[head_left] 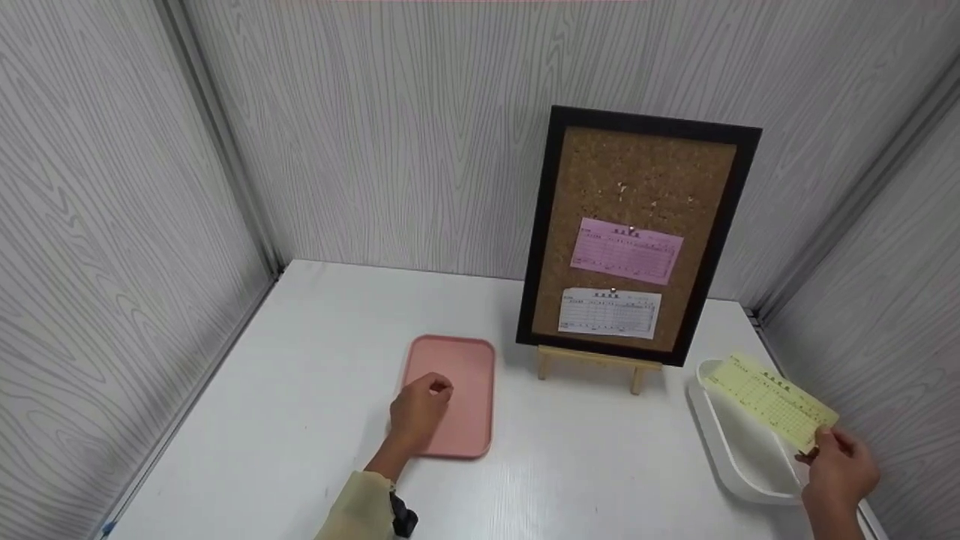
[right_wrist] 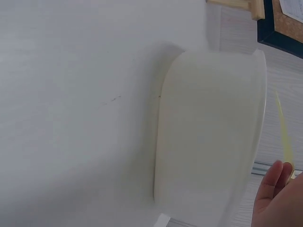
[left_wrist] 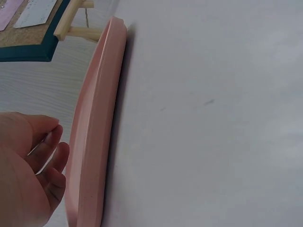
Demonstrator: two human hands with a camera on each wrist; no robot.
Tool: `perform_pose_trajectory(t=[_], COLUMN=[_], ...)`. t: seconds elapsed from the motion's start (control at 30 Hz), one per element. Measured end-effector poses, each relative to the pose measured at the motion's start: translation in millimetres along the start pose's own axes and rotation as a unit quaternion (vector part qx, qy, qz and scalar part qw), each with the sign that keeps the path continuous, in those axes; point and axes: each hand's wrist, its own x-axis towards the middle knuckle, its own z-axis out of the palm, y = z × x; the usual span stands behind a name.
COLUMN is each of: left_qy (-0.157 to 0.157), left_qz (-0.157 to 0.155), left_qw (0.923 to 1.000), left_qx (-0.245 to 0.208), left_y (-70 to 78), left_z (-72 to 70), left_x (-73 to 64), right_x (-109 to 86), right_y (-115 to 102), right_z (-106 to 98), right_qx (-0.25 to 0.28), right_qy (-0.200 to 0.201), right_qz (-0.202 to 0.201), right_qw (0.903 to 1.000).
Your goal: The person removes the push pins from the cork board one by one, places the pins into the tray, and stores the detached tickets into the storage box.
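Over the pink tray [head_left: 471, 390], my left hand [head_left: 421, 411] is raised with thumb and forefinger tips together. In the left wrist view, the fingers of that left hand [left_wrist: 35, 165] are curled beside the tray's wall [left_wrist: 94, 127], and nothing shows between them. My right hand [head_left: 841, 466] pinches a yellow printed slip [head_left: 776, 401] by its near corner, above the white bin [head_left: 735, 461]. The right wrist view shows the slip [right_wrist: 285, 132] nearly edge-on, rising from the fingertips of the right hand [right_wrist: 279, 198], beside the bin's outer wall [right_wrist: 210, 123].
A black-framed corkboard [head_left: 652, 169] stands on a small wooden easel [head_left: 592, 358] at the back right. Pinned to it are a pink slip [head_left: 626, 251] and, below, a white slip [head_left: 609, 313]. Grained panels [head_left: 390, 135] enclose the white table [head_left: 300, 360].
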Motion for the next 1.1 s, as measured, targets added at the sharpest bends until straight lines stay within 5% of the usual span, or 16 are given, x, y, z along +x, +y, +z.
perform_pose_trajectory(t=[0.57,1.1], left_qy=[0.000,-0.009], left_qz=[0.022,0.024], left_qw=[0.9994,0.9982], left_qx=[0.025,0.053], left_y=[-6.6,-8.5], left_z=[4.8,9.2], left_x=[1.7,2.1], right_x=[5.4,10.9], right_y=[21,28], right_z=[3,5], right_qx=[-0.119,-0.254], right_qy=[0.015,-0.025], right_qz=[-0.050,-0.103], right_qw=[0.9915,0.9613])
